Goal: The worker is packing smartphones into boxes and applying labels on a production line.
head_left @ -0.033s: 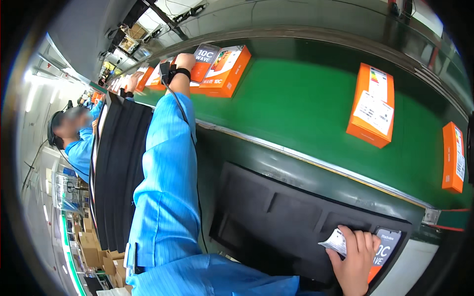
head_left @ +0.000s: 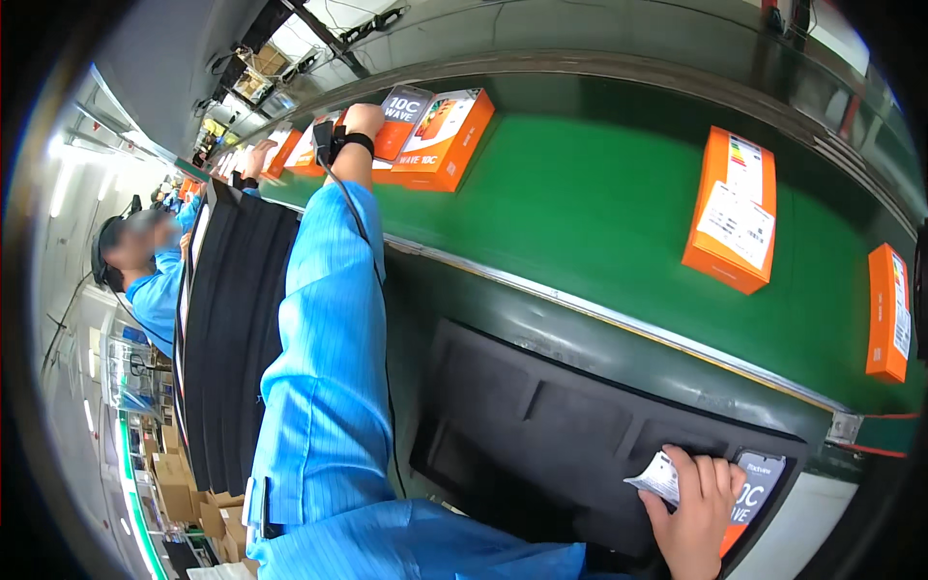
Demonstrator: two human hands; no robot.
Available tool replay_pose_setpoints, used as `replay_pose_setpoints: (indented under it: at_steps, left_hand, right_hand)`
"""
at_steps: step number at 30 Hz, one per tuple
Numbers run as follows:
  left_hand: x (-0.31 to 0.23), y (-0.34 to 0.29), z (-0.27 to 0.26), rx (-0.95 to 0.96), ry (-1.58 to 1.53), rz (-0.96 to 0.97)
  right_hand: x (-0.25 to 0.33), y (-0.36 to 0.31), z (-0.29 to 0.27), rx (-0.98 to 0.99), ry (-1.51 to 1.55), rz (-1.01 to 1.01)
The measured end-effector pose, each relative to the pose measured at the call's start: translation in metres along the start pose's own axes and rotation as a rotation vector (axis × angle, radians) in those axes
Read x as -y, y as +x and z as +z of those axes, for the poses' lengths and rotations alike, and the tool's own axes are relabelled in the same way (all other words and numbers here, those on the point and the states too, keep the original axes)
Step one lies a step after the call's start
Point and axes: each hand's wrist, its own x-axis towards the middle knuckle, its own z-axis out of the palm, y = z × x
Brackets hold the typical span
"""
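Orange boxes on the green belt could be knocked askew if my left hand, its grip hidden, bumps them. The folded paper pinched in my right hand could crease under a tight thumb. Cartons stack up far left; a black tray sits below.

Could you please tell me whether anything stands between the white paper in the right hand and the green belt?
Nothing tall shows. Between the white paper in the right hand and the green belt lie the far edge of the black tray, a dark strip and a metal rail.
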Motion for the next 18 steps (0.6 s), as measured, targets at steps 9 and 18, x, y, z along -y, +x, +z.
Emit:
replay_pose_setpoints:
  at_steps: [9, 18]
  left_hand:
    - [-0.005, -0.015, 0.008, 0.019, -0.715, -0.428]
    - [-0.112, -0.116, -0.035, -0.068, -0.430, 0.068]
  right_hand:
    - [0.015, 0.007, 0.009, 0.089, 0.039, 0.036]
    - [0.031, 0.007, 0.032, -0.062, 0.046, -0.067]
